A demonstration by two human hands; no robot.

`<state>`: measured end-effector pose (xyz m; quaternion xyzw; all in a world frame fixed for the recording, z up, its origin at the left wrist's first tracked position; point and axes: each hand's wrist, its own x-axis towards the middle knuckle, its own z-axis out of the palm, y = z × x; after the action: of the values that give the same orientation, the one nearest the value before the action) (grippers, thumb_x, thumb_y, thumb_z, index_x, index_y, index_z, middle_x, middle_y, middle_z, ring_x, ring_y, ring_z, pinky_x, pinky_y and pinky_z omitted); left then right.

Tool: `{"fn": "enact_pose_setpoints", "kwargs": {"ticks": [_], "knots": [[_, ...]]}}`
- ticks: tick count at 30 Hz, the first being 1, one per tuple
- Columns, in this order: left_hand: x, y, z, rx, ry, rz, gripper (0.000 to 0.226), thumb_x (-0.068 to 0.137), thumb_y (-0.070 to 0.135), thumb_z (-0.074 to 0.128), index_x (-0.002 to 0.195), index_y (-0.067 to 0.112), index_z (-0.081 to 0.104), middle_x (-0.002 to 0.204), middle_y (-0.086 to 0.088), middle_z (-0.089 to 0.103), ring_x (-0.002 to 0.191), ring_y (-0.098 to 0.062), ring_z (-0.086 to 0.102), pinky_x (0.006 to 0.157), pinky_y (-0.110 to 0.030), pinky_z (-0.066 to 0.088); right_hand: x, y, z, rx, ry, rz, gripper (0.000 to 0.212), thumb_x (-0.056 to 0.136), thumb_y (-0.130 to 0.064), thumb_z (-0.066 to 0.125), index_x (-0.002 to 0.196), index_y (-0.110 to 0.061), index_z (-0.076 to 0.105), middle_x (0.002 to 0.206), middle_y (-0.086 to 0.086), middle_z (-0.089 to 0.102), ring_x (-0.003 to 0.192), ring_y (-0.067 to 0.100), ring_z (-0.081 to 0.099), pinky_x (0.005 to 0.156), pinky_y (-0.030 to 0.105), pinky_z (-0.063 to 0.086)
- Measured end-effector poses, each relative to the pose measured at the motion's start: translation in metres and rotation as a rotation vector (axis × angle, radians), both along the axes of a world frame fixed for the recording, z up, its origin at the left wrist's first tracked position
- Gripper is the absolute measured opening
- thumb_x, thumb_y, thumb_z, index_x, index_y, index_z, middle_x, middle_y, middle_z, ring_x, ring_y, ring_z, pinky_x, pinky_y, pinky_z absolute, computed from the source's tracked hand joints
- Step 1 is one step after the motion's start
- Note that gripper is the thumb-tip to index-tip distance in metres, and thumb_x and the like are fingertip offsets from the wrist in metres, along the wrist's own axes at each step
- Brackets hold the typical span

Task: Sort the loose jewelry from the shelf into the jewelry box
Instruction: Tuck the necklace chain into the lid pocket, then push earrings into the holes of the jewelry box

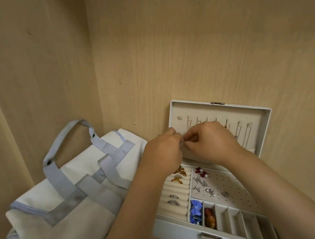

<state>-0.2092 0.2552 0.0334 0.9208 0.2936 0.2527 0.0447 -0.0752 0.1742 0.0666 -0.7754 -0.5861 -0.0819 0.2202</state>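
Observation:
A white jewelry box [173, 227] stands open on the wooden shelf, its lid [263, 125] leaning on the back wall. Thin necklaces [240, 131] hang from hooks inside the lid. My left hand [162, 154] and my right hand [212, 142] meet in front of the lid's left part, both pinching a small, thin piece of jewelry [183, 142] too small to identify. In the tray lie rings [173, 199], gold brooches [178, 174], silver earrings [199, 183], red earrings [199, 170], a blue bow [196, 211] and an amber piece [211, 217].
A white fabric bag [60, 205] with grey straps and a handle lies directly left of the box, under my left forearm. Wooden walls close the shelf at the back and left. Several small compartments [249, 224] at the tray's front right hold nothing.

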Motion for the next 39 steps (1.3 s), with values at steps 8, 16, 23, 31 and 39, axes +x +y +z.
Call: {"fn": "enact_pose_setpoints", "kwargs": {"ticks": [8,16,23,31,39], "knots": [[-0.001,0.002,0.001,-0.003,0.013,0.001,0.028,0.097,0.022,0.051,0.123,0.022,0.061,0.124,0.006,0.052,0.101,-0.019,0.058,0.08,-0.038,0.051,0.0,0.005,-0.009,-0.008,-0.152,-0.015,0.022,0.089,-0.034,0.057,0.1,-0.039,0.075,0.09,-0.011,0.074,0.082,0.013,0.067,0.067,0.031,0.057],[0.0,-0.015,0.022,0.01,0.036,0.058,0.036,0.095,0.041,0.052,0.128,0.03,0.059,0.126,0.009,0.059,0.118,-0.016,0.052,0.09,-0.035,0.048,0.018,-0.03,0.006,0.069,0.175,0.066,0.012,0.086,-0.032,0.07,0.095,-0.035,0.076,0.092,-0.02,0.072,0.09,-0.001,0.065,0.084,0.027,0.054],[0.027,-0.075,0.038,-0.236,0.038,-0.091,0.026,0.093,0.044,0.056,0.117,0.036,0.064,0.107,0.02,0.064,0.097,-0.004,0.059,0.08,-0.026,0.048,0.065,-0.122,0.019,0.093,0.346,0.054,0.006,0.085,-0.023,0.075,0.089,-0.027,0.078,0.084,-0.012,0.072,0.061,-0.011,0.06,0.064,0.01,0.04],[0.119,-0.167,0.022,-0.327,0.118,-0.317,0.019,0.091,0.04,0.06,0.105,0.034,0.07,0.1,0.016,0.068,0.089,-0.004,0.061,0.087,-0.031,0.053,0.148,-0.235,-0.003,0.011,0.409,-0.09,0.011,0.086,-0.014,0.074,0.091,-0.023,0.078,0.084,-0.007,0.07,0.044,-0.001,0.056,0.052,0.012,0.044],[0.208,-0.232,-0.022,-0.472,0.197,-0.421,0.013,0.085,0.036,0.066,0.098,0.034,0.071,0.094,0.016,0.07,0.09,-0.005,0.065,0.091,-0.032,0.053,0.195,-0.314,-0.038,-0.131,0.404,-0.184,0.016,0.086,-0.005,0.07,0.097,-0.014,0.078,0.09,-0.001,0.073,0.047,-0.016,0.053,0.054,0.005,0.04]]}}
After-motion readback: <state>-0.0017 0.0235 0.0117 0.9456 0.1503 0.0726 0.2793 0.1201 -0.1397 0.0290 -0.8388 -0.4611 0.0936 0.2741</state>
